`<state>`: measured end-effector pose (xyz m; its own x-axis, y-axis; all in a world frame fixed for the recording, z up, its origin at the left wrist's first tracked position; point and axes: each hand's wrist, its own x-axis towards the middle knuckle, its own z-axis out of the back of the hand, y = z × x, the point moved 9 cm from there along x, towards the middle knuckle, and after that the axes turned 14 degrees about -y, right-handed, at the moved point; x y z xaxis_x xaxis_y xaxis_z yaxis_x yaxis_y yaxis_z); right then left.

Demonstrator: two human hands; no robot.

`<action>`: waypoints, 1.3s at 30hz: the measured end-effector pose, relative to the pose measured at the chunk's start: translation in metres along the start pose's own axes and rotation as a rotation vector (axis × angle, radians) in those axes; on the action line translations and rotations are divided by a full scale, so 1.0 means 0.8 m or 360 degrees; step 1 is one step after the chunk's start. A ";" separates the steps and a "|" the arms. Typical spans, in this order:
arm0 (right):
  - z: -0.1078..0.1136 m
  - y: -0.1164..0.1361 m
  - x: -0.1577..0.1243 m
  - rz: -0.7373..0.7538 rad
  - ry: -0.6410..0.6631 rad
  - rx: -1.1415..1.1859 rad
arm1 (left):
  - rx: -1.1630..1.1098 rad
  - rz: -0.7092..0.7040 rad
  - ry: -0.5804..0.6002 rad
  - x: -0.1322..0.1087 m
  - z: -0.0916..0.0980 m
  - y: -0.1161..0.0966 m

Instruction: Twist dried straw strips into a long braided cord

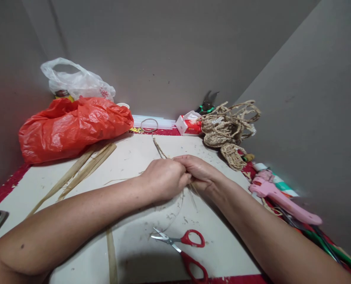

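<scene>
looked like twisting time, left hand [166, 179] and right hand [200, 172] together over the white board [222, 252], fingers clamped on the straw cord [158, 148], its twisted end poking past them, so next move probably called for firmly pinching the loose strands [182, 199].

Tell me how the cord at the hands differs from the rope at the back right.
The cord shows as one short, nearly straight length; the rope is gathered in many loops.
The cord runs into the closed left hand and right hand; the rope lies apart, touched by neither.
The cord looks slim and slight; the rope makes a bulky heap.
Both are brownish and look twisted or braided.
</scene>
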<state>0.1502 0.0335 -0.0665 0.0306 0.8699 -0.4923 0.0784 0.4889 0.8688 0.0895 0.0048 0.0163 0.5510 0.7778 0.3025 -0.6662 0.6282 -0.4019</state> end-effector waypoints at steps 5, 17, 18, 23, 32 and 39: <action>-0.006 -0.001 0.000 -0.0123 0.0159 0.0056 | -0.0116 0.0188 -0.0484 0.016 0.029 0.042; 0.005 -0.007 0.007 0.0032 -0.0056 -0.0008 | -0.0349 0.0211 -0.0346 0.043 0.077 -0.029; 0.005 -0.005 0.006 0.0071 -0.0064 -0.0025 | -0.0326 0.0190 -0.0337 0.038 0.082 -0.037; -0.009 -0.006 -0.001 0.0072 0.0135 -0.0165 | -0.0227 0.0141 -0.0383 -0.025 0.119 -0.040; -0.021 -0.011 -0.015 0.0000 0.0321 -0.0273 | 0.0855 0.1150 -0.0710 -0.330 0.229 0.101; -0.019 -0.014 -0.013 0.0020 0.0323 -0.0357 | 0.1100 0.1479 -0.0574 -0.449 0.225 0.135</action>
<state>0.1336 0.0203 -0.0703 -0.1714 0.8602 -0.4802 -0.1435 0.4604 0.8760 -0.2705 -0.2030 0.0199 -0.3779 0.8293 0.4117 -0.9215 -0.3798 -0.0808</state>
